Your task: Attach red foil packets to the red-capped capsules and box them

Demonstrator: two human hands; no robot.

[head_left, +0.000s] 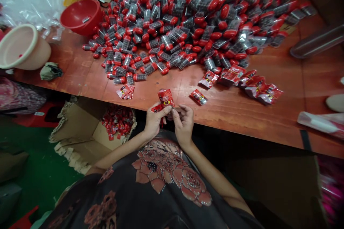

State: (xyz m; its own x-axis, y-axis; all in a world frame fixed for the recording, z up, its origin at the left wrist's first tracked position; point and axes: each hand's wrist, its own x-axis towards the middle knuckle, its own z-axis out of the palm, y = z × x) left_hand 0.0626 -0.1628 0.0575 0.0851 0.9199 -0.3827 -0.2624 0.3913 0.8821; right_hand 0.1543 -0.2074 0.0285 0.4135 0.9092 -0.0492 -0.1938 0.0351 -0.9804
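Observation:
A red printed card [166, 96] is pinched in my left hand [153, 121], just in front of the table's near edge. More red printed pieces show under and beside it in the same hand; how many I cannot tell. My right hand [184, 123] is closed, its thumb and fingertips meeting at the card's lower right corner. On the table by my hands lie a small fan of red cards [125, 91] to the left and a single red stack of cards [198, 97] to the right. Several more red card stacks [269, 94] lie farther right.
A large heap of red-capped clear tubes [166, 39] covers the back of the wooden table [86, 82]. At left stand a red bowl [80, 16] and a white basin [40, 52]. Below is a torn cardboard box [80, 123] with red packed pieces [118, 121].

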